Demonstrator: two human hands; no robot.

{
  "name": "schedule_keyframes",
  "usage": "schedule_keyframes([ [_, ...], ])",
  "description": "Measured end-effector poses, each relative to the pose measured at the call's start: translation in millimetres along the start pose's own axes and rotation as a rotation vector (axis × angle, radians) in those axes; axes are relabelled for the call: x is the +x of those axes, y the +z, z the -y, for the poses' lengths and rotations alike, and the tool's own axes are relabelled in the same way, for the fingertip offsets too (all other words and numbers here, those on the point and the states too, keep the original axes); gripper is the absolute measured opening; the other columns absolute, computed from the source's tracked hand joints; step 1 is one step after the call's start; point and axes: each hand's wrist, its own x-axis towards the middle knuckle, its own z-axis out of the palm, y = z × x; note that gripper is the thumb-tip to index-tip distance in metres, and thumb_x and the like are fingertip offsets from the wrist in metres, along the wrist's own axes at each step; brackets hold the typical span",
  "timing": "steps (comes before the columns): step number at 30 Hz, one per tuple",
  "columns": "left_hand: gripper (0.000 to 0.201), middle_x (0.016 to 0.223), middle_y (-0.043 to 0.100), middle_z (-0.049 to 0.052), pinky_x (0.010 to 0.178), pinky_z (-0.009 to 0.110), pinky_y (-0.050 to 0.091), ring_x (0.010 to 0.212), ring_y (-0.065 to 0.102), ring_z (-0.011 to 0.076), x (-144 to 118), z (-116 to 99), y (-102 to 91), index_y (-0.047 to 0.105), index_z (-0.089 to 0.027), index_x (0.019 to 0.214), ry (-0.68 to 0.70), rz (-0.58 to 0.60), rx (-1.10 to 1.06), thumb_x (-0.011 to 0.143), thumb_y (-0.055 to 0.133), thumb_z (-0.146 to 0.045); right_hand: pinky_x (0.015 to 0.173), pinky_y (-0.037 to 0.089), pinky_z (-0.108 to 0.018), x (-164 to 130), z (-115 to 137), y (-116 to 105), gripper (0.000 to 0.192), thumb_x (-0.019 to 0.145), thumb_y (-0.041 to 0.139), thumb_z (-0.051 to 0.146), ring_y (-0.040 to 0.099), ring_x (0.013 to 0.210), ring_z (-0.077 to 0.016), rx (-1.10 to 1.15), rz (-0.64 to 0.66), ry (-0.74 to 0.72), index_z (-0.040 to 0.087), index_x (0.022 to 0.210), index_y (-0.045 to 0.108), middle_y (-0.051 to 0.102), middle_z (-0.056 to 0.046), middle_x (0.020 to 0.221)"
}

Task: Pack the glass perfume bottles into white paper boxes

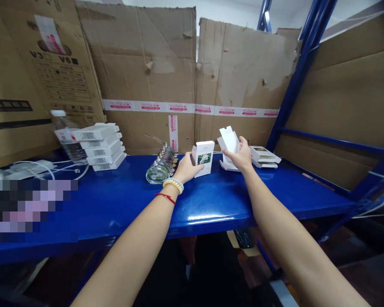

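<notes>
Two bare forearms extend from the lower edge of the view across the front lip of the blue tabletop (pixel 211 204). The left wrist carries a pale bead bracelet (pixel 173 184) and a thin red cord (pixel 166 197). The left hand (pixel 186 167) lies low on the tabletop, its fingers curled around the side of a small white carton (pixel 204 158), which stands upright on the surface and shows a printed flower picture on its front face. The right hand (pixel 240 155) is raised slightly, fingers closed on a second white carton (pixel 229 140), held tilted with its top flap open and pointing upward. Both cartons sit near the middle of the tabletop, toward its back edge, just beside each other but apart.

Directly left of the left hand, a row of clear glass bottles (pixel 161 166) lies on its side, touching or nearly touching the wrist area; which cannot be told. Just right of the right hand rest a few flat white cartons (pixel 264 155), partly overlapping. Farther left, a stack of closed white boxes with barcode labels (pixel 99 145) stands before a clear plastic bottle (pixel 64 132), and white cables (pixel 45 168) trail beside them. Large brown cardboard sheets (pixel 166 76) line the back, crossed by a band of printed tape (pixel 192 108). A blue steel upright (pixel 301 72) frames the right side.
</notes>
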Motion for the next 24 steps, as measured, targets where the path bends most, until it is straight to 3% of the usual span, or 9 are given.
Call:
schedule_keyframes([
  [6, 0.069, 0.127, 0.051, 0.019, 0.099, 0.046, 0.043, 0.116, 0.054, 0.0289, 0, 1, 5.2, 0.04, -0.015, 0.126, 0.166, -0.212, -0.079, 0.068, 0.072, -0.034, 0.095, 0.043, -0.048, -2, -5, 12, 0.102, 0.056, 0.073, 0.049, 0.054, 0.11, -0.0296, 0.322, 0.013, -0.19, 0.02, 0.142, 0.027, 0.055, -0.013, 0.121],
  [9, 0.072, 0.131, 0.044, 0.019, 0.1, 0.045, 0.042, 0.121, 0.05, 0.0285, -1, 0, 4.8, 0.034, -0.017, 0.13, 0.303, -0.343, -0.131, 0.071, 0.069, -0.038, 0.097, 0.042, -0.049, -7, 2, 5, 0.098, 0.058, 0.071, 0.048, 0.051, 0.115, -0.0309, 0.281, -0.023, -0.313, 0.021, 0.141, 0.025, 0.052, -0.013, 0.125],
  [12, 0.07, 0.132, 0.041, 0.017, 0.103, 0.046, 0.04, 0.126, 0.044, 0.0288, -5, -6, 1.1, 0.033, -0.018, 0.131, 0.474, -0.445, -0.116, 0.073, 0.066, -0.04, 0.103, 0.036, -0.051, -17, 18, -7, 0.094, 0.062, 0.068, 0.044, 0.041, 0.126, -0.0339, 0.096, -0.097, -0.426, 0.02, 0.142, 0.025, 0.041, -0.016, 0.137],
  [16, 0.072, 0.138, 0.035, 0.017, 0.106, 0.048, 0.035, 0.133, 0.035, 0.031, -13, -18, -3.2, 0.037, -0.021, 0.128, 0.635, -0.45, -0.057, 0.071, 0.069, -0.05, 0.104, 0.031, -0.058, -32, 36, -14, 0.094, 0.064, 0.067, 0.042, 0.033, 0.131, -0.0396, -0.019, -0.12, -0.493, 0.021, 0.144, 0.021, 0.036, -0.017, 0.14],
  [20, 0.067, 0.138, 0.035, 0.015, 0.107, 0.048, 0.036, 0.133, 0.036, 0.0308, -18, -28, -2.1, 0.042, -0.023, 0.122, 0.657, -0.429, -0.074, 0.068, 0.072, -0.05, 0.103, 0.031, -0.058, -38, 42, -5, 0.093, 0.062, 0.069, 0.045, 0.038, 0.126, -0.0395, 0.06, -0.107, -0.69, 0.025, 0.141, 0.025, 0.041, -0.016, 0.134],
  [24, 0.048, 0.131, 0.043, 0.012, 0.103, 0.044, 0.042, 0.127, 0.043, 0.027, -18, -31, -0.6, 0.046, -0.023, 0.114, 0.659, -0.461, -0.104, 0.074, 0.068, -0.039, 0.1, 0.035, -0.057, -41, 44, 3, 0.087, 0.064, 0.066, 0.048, 0.044, 0.119, -0.0361, 0.08, -0.135, -0.825, 0.026, 0.138, 0.028, 0.047, -0.015, 0.126],
])
